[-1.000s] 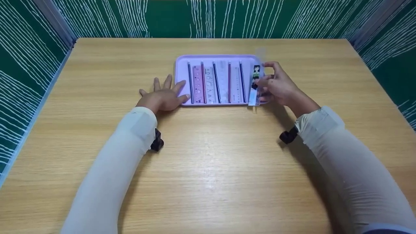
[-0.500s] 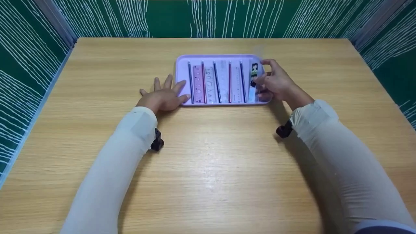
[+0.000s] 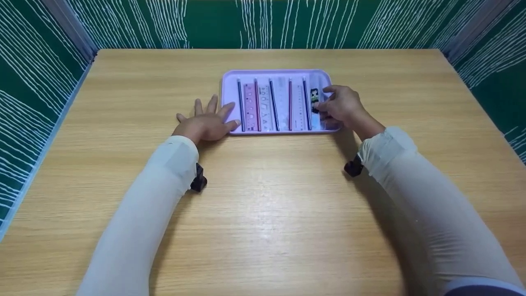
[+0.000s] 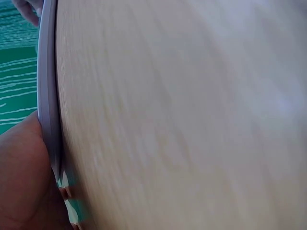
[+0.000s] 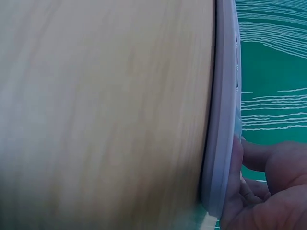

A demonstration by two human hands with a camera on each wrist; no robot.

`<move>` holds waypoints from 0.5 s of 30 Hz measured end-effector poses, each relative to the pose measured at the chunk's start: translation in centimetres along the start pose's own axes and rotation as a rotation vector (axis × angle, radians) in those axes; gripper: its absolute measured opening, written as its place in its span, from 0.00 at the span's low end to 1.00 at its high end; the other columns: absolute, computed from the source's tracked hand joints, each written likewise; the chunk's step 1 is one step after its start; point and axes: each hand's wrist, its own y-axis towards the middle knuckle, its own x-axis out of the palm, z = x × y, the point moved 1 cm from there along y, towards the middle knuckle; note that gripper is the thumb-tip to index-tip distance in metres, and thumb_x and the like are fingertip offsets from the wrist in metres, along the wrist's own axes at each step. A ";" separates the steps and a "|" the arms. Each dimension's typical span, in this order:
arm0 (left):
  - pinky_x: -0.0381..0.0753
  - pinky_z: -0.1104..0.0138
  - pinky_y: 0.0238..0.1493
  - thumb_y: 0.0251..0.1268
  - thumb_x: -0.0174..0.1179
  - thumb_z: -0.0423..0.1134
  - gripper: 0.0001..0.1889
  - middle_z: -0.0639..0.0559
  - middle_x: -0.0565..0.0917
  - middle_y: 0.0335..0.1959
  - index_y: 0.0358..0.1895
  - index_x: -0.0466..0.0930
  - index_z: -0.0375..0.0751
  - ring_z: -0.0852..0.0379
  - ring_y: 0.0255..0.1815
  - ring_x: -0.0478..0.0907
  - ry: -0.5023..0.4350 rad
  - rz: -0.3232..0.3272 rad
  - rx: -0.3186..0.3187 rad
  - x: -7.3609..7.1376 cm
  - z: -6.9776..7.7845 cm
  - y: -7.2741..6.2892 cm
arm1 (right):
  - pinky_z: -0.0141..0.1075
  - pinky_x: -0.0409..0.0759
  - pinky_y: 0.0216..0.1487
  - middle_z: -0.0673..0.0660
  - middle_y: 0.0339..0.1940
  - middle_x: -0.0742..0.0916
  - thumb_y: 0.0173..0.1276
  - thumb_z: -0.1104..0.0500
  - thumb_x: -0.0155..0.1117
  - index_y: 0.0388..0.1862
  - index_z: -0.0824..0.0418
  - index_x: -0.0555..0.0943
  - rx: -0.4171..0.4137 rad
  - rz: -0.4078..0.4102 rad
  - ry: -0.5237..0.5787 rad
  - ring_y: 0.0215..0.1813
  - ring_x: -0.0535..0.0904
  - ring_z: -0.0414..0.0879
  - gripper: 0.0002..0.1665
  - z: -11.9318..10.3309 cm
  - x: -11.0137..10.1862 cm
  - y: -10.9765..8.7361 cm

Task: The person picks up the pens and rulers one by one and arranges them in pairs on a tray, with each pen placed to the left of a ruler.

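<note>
In the head view a lilac tray [image 3: 229,84] holds several pencils and rulers laid side by side. My right hand [image 3: 345,107] is over the tray's right end, thumb and fingers gripping a clear ruler [image 3: 314,95] with a cartoon figure on it. Its right side is partly hidden by the fingers. Left of it lies a dark pencil [image 3: 307,102]. My left hand [image 3: 205,124] rests with spread fingers at the tray's left end, thumb and index finger over the rim. The left wrist view shows part of that hand [image 4: 21,177] against the tray's side [image 4: 48,86].
Further along the tray lie a pink ruler [image 3: 249,107], a shape-stencil ruler [image 3: 265,109] and a red pencil [image 3: 290,105]. The tray sits toward the back of a wooden table [image 3: 263,205]. Behind the table stands a green wall with white streaks [image 3: 213,24].
My right hand has moved left and in over the tray, bringing the cartoon ruler from above the right rim to beside the last pencil. My left hand has stayed in place.
</note>
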 end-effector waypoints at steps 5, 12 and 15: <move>0.20 0.19 0.64 0.71 0.32 0.76 0.39 0.55 0.18 0.83 0.80 0.26 0.80 0.33 0.80 0.12 -0.002 0.000 -0.003 0.0 0.0 0.0 | 0.36 0.90 0.44 0.59 0.61 0.81 0.75 0.55 0.65 0.82 0.54 0.60 -0.016 0.041 -0.080 0.49 0.88 0.49 0.41 -0.3 0.5 -0.3; 0.18 0.20 0.64 0.71 0.33 0.76 0.39 0.56 0.18 0.83 0.79 0.26 0.82 0.36 0.80 0.10 -0.022 -0.014 -0.014 0.0 0.1 0.1 | 0.34 0.89 0.38 0.62 0.62 0.81 0.75 0.52 0.65 0.79 0.60 0.66 -0.057 0.108 -0.262 0.51 0.87 0.51 0.38 -0.7 1.0 -0.8; 0.18 0.20 0.64 0.71 0.33 0.77 0.39 0.57 0.17 0.82 0.79 0.26 0.82 0.36 0.80 0.10 -0.026 -0.016 -0.016 0.0 0.0 0.1 | 0.34 0.88 0.38 0.62 0.65 0.79 0.76 0.51 0.63 0.78 0.59 0.67 -0.055 0.111 -0.307 0.54 0.85 0.53 0.36 -0.9 1.1 -0.9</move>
